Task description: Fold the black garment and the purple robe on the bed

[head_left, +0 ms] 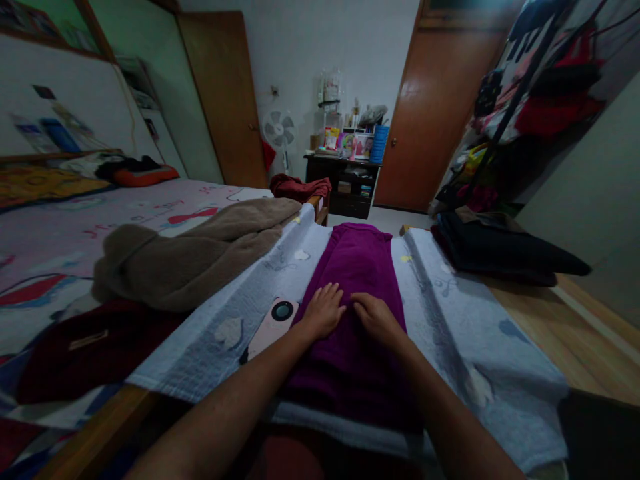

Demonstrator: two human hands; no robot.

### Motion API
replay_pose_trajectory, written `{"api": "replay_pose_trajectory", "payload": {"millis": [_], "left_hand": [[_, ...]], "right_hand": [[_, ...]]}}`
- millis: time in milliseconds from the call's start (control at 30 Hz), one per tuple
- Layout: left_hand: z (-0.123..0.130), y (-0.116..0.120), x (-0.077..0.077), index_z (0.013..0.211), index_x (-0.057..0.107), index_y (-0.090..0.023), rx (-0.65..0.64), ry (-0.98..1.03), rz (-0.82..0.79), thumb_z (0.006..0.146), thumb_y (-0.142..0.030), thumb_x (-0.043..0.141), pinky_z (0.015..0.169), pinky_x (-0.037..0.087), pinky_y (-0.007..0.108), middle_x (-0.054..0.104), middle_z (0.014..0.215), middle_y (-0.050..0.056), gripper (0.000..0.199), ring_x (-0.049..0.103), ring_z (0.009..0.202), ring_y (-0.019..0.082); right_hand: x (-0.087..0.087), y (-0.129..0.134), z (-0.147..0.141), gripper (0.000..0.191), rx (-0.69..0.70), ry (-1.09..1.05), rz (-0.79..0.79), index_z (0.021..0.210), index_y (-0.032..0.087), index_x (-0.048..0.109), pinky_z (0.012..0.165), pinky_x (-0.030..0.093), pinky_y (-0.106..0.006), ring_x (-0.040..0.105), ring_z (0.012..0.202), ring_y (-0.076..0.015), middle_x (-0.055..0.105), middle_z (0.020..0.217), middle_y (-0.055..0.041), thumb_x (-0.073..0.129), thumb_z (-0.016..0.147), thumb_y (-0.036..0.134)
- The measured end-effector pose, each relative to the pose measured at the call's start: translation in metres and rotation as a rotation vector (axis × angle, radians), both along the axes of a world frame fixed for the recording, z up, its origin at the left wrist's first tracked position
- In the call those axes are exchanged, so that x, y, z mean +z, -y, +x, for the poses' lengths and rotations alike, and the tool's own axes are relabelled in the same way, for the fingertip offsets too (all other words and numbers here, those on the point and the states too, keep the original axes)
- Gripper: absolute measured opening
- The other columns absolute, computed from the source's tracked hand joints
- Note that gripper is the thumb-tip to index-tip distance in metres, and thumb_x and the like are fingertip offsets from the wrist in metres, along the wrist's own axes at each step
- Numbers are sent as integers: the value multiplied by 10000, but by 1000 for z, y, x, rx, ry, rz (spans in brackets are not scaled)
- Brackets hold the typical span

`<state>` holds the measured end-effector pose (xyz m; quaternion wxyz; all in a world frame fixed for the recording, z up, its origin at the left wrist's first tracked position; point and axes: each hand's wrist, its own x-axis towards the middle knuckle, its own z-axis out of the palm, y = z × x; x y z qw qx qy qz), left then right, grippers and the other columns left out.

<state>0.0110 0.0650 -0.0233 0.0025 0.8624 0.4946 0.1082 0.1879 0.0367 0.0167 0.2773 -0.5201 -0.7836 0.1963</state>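
A purple garment [357, 260], folded into a long shape, lies on a light blue patterned cloth [440, 320]. My left hand [325, 310] rests on the garment near its left edge, palm down with fingers spread. To its right, my right hand [377, 317] touches the same garment; its fingers are bent and close together, and whether they pinch any fabric is hidden. A pink phone [273, 330] with a round dark camera ring lies on the cloth beside my left forearm.
A brown fluffy garment [200, 257] and a dark red one [95, 347] lie at the left, by the bed. Dark folded clothes [505, 247] are stacked at the right. Behind stand a fan [280, 130] and a dark cabinet [345, 190].
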Motion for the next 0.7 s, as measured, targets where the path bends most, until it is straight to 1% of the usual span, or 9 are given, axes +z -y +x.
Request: {"api": "replay_pose_trajectory", "payload": {"millis": [67,167,233,300,433,533,600,667,700], "left_hand": [[1,1,-10,1446,373,-161,-1,16,-44,938,-528,373,1147,224,464,340,1533,115,627,239,1429,307],[1,3,-21,1480,318,-152,-2,22,-47,883,-662,359,1160,159,503,270,1562,126,786,146,1450,351],[1,4,-23,1489,301,-150,-6,20,-45,860,-703,347,1162,127,519,248,1568,137,839,113,1452,366],[1,5,-24,1493,293,-159,-10,19,-45,849,-723,337,1160,110,530,242,1569,141,857,103,1451,376],[0,6,-24,1502,272,-192,-23,26,-62,853,-713,341,1160,108,534,238,1573,126,835,115,1453,364],[1,8,-21,1499,278,-194,-27,39,-100,853,-696,371,1157,119,536,246,1569,131,823,125,1452,360],[1,7,-13,1488,303,-182,-25,47,-143,836,-684,427,1144,156,544,260,1560,149,832,155,1442,373],[2,-1,-1,1440,390,-192,-34,68,-191,816,-660,492,1107,249,538,351,1514,155,787,278,1393,377],[3,-8,5,1386,461,-200,-44,91,-213,824,-630,505,1077,306,516,434,1456,149,709,370,1338,360]], "right_hand": [[-6,-27,5,388,-90,53,64,1224,127,605,1041,390,-335,557,1179,-198,623,1256,-119,395,908,205],[-14,-67,6,463,-199,199,125,1342,110,513,1110,302,-388,386,1353,-229,476,1429,-146,434,901,227],[-17,-88,2,528,-270,295,117,1409,147,446,1128,245,-449,251,1421,-271,341,1522,-137,472,906,305],[-21,-103,-3,574,-313,372,86,1450,225,391,1132,181,-513,149,1448,-305,235,1573,-99,477,913,408],[-36,-115,-9,604,-309,468,17,1457,329,367,1124,77,-565,63,1455,-337,181,1594,-47,408,912,585],[-47,-116,-9,629,-298,494,-13,1468,343,342,1123,41,-562,37,1455,-344,169,1597,-39,361,909,630],[-50,-117,-8,634,-291,506,-36,1476,347,324,1122,28,-560,20,1456,-342,151,1601,-35,338,911,636],[-52,-118,-7,638,-286,513,-45,1481,346,311,1121,26,-557,9,1457,-342,133,1604,-33,321,914,638],[-53,-118,-7,638,-285,515,-39,1484,344,306,1122,24,-555,7,1457,-340,128,1605,-33,314,916,637]]}}
